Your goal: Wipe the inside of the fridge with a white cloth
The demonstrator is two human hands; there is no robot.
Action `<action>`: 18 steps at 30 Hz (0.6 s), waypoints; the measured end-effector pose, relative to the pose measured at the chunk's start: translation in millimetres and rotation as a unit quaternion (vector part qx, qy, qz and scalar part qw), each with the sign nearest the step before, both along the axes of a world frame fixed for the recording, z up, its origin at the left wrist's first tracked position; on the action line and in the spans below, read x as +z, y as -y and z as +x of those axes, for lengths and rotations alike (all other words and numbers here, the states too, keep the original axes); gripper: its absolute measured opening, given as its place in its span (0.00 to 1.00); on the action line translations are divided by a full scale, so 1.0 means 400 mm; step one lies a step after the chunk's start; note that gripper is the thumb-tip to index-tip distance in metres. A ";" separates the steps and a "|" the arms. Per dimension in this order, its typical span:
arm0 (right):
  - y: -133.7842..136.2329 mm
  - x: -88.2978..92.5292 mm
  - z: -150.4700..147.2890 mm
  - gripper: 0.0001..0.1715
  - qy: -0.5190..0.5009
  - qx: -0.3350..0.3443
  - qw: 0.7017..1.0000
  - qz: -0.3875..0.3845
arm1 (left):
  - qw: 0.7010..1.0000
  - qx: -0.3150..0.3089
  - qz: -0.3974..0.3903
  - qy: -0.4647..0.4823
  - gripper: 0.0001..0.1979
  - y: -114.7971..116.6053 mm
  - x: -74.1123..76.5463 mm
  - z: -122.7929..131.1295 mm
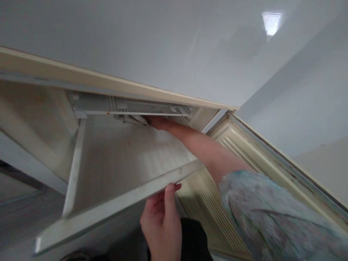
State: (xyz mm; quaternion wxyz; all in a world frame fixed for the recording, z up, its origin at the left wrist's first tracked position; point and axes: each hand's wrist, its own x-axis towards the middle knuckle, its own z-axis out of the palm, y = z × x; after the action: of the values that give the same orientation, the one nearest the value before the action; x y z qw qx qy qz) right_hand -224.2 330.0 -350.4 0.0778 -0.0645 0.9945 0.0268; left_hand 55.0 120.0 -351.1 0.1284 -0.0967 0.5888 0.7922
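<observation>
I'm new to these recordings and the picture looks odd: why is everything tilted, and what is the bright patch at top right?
Head view: the camera is rolled, so the open fridge compartment slants; the patch is glare on a glossy surface; the right hand reaches into shadow at the back vent; the left hand looks soft.

The compartment [114, 159] lies open, its door [244, 174] swung out to the right; the vent [146, 107] sits at the back along the top; the right hand [159, 122] is deep inside, just under the vent, touching a cloth [130, 119]; the left hand [161, 221] is in front, below the front ledge [122, 203], thumb touching it.
</observation>
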 end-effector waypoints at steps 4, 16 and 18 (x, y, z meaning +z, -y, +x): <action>-0.011 0.008 0.030 0.14 0.020 0.040 0.999 -0.012 | 1.000 0.009 -0.015 0.004 0.27 0.002 0.000 0.000; 0.131 0.115 0.358 0.05 0.427 0.180 0.886 0.018 | 1.000 0.006 0.026 0.002 0.25 -0.001 0.010 0.003; 0.106 0.129 0.335 0.09 0.340 0.102 0.932 0.078 | 0.999 0.010 0.032 0.008 0.25 -0.002 0.014 0.001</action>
State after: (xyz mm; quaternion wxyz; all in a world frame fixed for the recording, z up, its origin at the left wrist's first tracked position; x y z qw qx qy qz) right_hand -90.3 287.7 -298.7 0.4130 -0.1650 0.8913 0.0883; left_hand 55.5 120.7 -345.3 0.1279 -0.1045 0.5615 0.8109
